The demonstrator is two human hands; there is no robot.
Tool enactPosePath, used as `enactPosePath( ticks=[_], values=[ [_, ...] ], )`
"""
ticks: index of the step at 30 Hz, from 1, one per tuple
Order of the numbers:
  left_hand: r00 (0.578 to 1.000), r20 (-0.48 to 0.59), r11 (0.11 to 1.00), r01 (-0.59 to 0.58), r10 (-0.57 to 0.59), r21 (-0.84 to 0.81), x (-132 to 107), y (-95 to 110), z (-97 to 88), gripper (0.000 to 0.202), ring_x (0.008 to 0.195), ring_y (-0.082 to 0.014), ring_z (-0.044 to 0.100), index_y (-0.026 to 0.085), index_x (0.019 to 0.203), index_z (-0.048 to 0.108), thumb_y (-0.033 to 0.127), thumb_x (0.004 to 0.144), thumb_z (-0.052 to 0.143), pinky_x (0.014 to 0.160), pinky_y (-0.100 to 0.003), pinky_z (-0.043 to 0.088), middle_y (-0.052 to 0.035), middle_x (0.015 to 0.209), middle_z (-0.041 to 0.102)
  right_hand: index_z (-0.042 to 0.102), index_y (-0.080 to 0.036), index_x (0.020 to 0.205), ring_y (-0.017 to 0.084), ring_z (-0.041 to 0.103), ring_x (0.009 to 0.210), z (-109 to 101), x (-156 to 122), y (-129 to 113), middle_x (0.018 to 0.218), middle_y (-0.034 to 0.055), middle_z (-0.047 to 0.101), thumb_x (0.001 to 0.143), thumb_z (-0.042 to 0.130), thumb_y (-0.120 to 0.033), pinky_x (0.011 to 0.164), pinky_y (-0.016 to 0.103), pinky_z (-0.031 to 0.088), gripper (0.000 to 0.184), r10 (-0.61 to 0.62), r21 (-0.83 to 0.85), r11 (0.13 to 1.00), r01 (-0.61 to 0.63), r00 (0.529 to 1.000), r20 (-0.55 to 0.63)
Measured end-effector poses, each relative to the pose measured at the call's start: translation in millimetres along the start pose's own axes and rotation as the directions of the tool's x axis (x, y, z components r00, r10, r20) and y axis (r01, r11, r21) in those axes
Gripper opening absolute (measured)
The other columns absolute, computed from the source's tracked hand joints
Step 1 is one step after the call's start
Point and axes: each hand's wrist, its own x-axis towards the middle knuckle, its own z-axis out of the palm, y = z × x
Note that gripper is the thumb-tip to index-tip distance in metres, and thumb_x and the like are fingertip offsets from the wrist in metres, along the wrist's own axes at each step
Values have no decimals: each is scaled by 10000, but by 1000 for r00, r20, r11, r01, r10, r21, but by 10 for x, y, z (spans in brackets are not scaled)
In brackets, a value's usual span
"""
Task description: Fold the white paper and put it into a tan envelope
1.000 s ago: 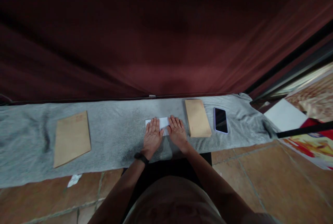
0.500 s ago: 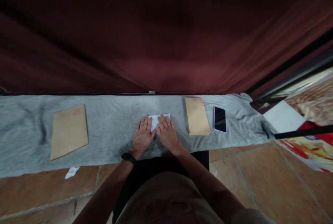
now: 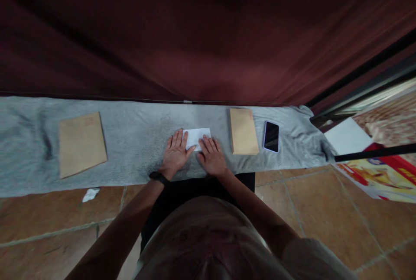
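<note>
My white paper (image 3: 195, 136) lies flat on the grey cloth (image 3: 139, 141), at 12 o'clock from me. My left hand (image 3: 177, 152), open and palm down, covers its 9 o'clock end. My right hand (image 3: 212, 156), also spread, has slid back towards me in the last 0.5 s, its fingertips seemingly just on the 4 o'clock corner. More paper shows now; I judge my left steadies it. A thick brown bundle (image 3: 244, 132), then a phone (image 3: 271, 137), lie at 3 o'clock.

Both forearms (image 3: 130, 219) stretch forward, left hand (image 3: 174, 155) and right hand (image 3: 212, 159) palm down, fingers (image 3: 177, 138) lying flat.
</note>
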Motion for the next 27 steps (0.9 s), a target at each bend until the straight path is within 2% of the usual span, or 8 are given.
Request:
enactPosePath(
  ticks=[4,8,11,14,17,19,23,27],
  values=[
    [1000,12,1000,-6,6,-4,-9,-8,-11,792,1597,-343,178,68,1623,279,574,1018,351,1275,-541,178,-210,1709,220,403,-189,1589,233,322,1553,-42,-267,-96,1681,74,335,1082,435,-407,1300,467,190,553,-200,51,980,195,972,123],
    [999,29,999,-32,31,11,-10,-43,-4,797,1600,-352,156,85,1626,280,597,1018,340,1269,-551,184,-213,1715,194,474,-266,1547,220,386,1521,-237,-646,58,1660,33,390,1019,594,-401,1300,443,212,558,-397,146,917,372,888,232],
    [997,67,999,-41,39,27,-1,-64,-22,839,1602,-357,140,86,1629,273,631,999,378,1274,-541,165,-217,1722,158,698,-273,1309,189,513,1425,-416,-888,257,1474,16,631,1045,547,-338,1278,420,276,311,-530,268,840,472,818,223],
    [992,122,998,-39,33,48,14,-60,-71,905,1603,-362,131,77,1633,255,676,972,413,1279,-530,150,-227,1724,126,761,-264,1151,151,679,1183,-505,-916,397,1193,18,776,1088,435,-284,1178,364,426,333,-464,342,852,395,873,147],
    [986,164,996,-39,26,76,33,-38,-128,940,1603,-365,129,74,1639,229,703,964,404,1282,-522,143,-229,1724,115,683,-198,1319,212,640,1259,-449,-673,446,1346,105,702,1076,446,-280,1106,403,499,349,-233,306,925,224,972,-7],
    [982,189,994,-42,22,102,48,-22,-152,942,1602,-366,130,76,1642,222,707,965,400,1282,-524,142,-229,1723,113,613,-163,1416,250,541,1391,-355,-426,434,1495,138,591,1060,457,-248,1167,450,447,397,-135,254,956,149,988,-71],
    [971,240,990,-32,-2,140,81,-14,-164,930,1602,-373,124,79,1642,225,689,968,418,1277,-534,159,-228,1722,110,495,-168,1530,285,360,1532,-154,-10,321,1648,131,403,1063,487,-317,1263,523,298,490,-117,136,983,122,992,-44],
    [968,252,992,-10,-23,127,98,-26,-152,812,1602,-362,131,108,1643,238,608,1017,367,1273,-567,156,-205,1725,129,443,-161,1559,270,344,1543,-2,204,161,1656,130,387,1081,459,-394,1273,506,269,532,-103,79,991,104,995,-10]
  ],
)
